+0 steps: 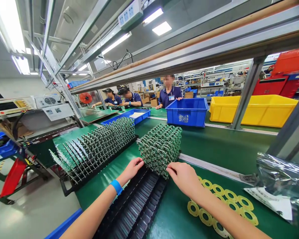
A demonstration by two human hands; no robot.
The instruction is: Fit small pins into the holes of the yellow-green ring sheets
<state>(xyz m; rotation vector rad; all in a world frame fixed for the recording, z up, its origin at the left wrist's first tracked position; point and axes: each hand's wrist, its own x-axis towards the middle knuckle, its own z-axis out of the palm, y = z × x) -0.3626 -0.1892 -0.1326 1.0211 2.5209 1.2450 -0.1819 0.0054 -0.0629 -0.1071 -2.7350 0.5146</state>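
Observation:
A black slotted rack (137,205) lies on the green bench in front of me; its far half holds a dense block of green ring-shaped circuit boards (161,144) standing on edge. My left hand (133,167), with a blue wristband, has its fingers curled against the near left side of that block. My right hand (183,176) pinches the nearest board at the block's right edge. A second rack (72,181) to the left carries a long row of green boards (99,142) on thin pins.
Yellow ring-shaped pieces (224,202) lie on the mat by my right forearm. A silvery bag (281,179) sits at the right. A blue bin (188,113) and a yellow bin (254,109) stand across the conveyor. Three people work at the far bench.

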